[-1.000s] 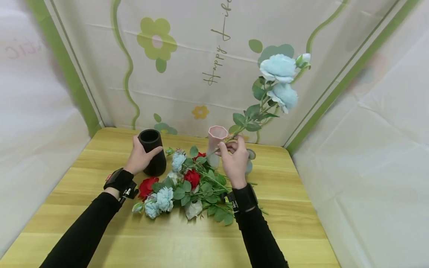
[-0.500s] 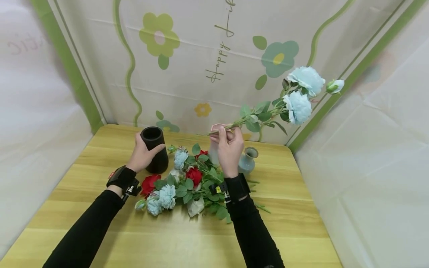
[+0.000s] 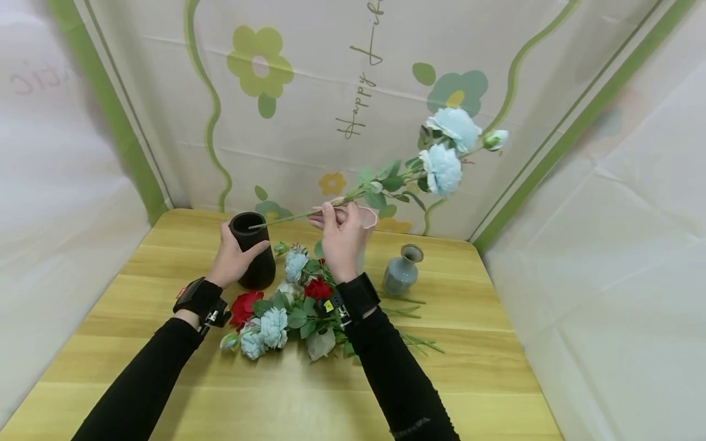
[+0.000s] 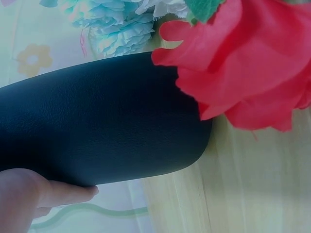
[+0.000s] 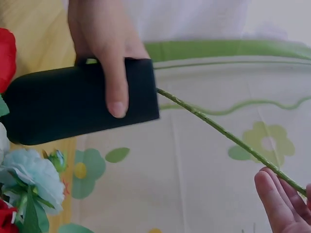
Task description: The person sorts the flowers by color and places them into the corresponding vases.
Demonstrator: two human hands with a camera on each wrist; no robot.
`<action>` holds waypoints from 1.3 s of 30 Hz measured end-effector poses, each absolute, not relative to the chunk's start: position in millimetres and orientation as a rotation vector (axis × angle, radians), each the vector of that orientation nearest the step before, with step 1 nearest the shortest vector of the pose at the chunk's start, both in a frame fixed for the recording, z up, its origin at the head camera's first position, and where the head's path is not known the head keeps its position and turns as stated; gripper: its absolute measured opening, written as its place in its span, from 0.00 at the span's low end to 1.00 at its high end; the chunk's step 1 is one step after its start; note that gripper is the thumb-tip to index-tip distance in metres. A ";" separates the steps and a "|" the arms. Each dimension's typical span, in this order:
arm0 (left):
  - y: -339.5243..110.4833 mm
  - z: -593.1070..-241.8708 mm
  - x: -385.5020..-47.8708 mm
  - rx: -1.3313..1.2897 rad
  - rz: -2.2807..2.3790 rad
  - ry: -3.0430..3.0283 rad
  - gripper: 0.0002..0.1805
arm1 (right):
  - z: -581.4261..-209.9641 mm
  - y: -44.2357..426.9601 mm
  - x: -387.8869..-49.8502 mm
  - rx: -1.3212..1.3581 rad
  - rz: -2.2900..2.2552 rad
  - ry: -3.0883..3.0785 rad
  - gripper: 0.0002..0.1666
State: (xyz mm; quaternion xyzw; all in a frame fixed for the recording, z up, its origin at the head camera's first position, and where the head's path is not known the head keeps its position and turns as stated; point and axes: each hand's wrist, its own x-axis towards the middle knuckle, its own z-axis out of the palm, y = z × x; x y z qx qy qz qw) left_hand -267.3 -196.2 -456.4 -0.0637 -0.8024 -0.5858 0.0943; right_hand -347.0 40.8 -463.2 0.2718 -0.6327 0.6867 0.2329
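Observation:
My left hand grips a black vase that stands upright at the table's back left; its thumb lies across the front in the right wrist view. My right hand pinches the stem of a light blue artificial flower spray, with two blooms and a bud. The spray slants up to the right, and its stem end is at the vase's mouth; how far it reaches inside I cannot tell. Below lies a pile of artificial flowers: a red rose, light blue blooms and a white bloom.
Behind my right hand stands a pink vase, partly hidden. A small grey-blue vase stands to its right. Loose green stems stick out rightward on the wooden table. A printed cloth hangs behind.
My right hand has moved left with the blue spray, which has tilted lower, and brought its stem end to the black vase's mouth. The left hand keeps its grip on the vase.

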 end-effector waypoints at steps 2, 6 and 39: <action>-196.3 -457.4 -267.6 -0.184 -1.737 -2.379 0.48 | -441.6 29.0 -325.4 0.728 1.881 -1.799 0.14; -196.3 -459.3 -268.2 -0.189 -1.730 -2.369 0.48 | -417.9 10.7 -304.7 0.769 1.899 -1.844 0.13; -201.4 -454.9 -262.0 -0.589 -1.639 -2.115 0.32 | -367.8 -50.1 -284.1 1.040 0.875 -2.508 0.19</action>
